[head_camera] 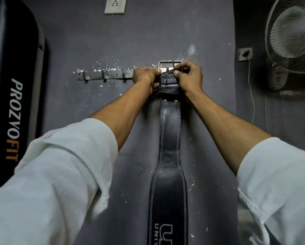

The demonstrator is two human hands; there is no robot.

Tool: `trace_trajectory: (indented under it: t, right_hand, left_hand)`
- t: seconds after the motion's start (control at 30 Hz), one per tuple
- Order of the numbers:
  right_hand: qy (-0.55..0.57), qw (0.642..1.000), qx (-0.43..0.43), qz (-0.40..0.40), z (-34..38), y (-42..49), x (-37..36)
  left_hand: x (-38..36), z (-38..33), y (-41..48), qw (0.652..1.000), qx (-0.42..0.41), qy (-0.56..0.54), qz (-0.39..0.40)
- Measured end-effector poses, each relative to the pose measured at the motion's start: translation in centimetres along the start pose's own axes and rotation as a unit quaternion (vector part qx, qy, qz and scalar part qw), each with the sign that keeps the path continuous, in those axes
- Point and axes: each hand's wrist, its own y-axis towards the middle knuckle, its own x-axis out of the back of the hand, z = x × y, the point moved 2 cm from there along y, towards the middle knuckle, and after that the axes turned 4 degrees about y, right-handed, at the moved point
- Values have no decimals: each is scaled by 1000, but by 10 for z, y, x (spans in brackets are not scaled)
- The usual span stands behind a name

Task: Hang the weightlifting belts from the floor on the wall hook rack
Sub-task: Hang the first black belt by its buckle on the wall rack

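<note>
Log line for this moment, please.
step: hooking buckle | left hand, right hand: gripping belt top | rack: three hooks free

The belt (169,138) runs off the bottom edge; both hands probably hide its hook.

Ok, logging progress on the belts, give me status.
Left hand and right hand both gripping belt at its buckle, on hook rack. Belt hangs down the wall. Nothing in the way.

black pad (15,103): "PROZVOFIT" (FIT in orange) | belt (168,191): white logo, "UNIV…" cut off, possibly longer | upper stamp: unreadable
</note>
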Motion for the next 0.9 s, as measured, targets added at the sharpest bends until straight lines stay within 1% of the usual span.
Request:
trace_trajectory:
  t: [0.2,0.4,0.5,0.57,0.63,0.7,0.8,0.9]
  right_hand:
    - [-18,1000,2,-12,-5,16,-8]
    - [-73,996,-19,-41,-3,21,-6]
    - [-101,993,-59,-33,7,27,-8]
    - [-121,990,-69,-19,9,29,-8]
    - [-116,990,-74,-14,1,22,-8]
    - [-99,993,-65,-12,-11,10,-4]
    - [-91,995,-30,6,-27,-6,0]
    - [-98,995,-6,5,-26,-21,0]
  left_hand:
    - [-4,7,21,998,-29,23,-42]
    - [-4,12,21,998,-33,38,-37]
    - [-4,8,20,995,-29,70,-59]
    - [-4,9,18,993,-32,84,-72]
    - [-5,17,14,993,-38,84,-67]
    - [-5,27,10,993,-57,84,-58]
    - [-3,35,2,991,-91,88,-47]
    - [3,41,-4,987,-102,120,-42]
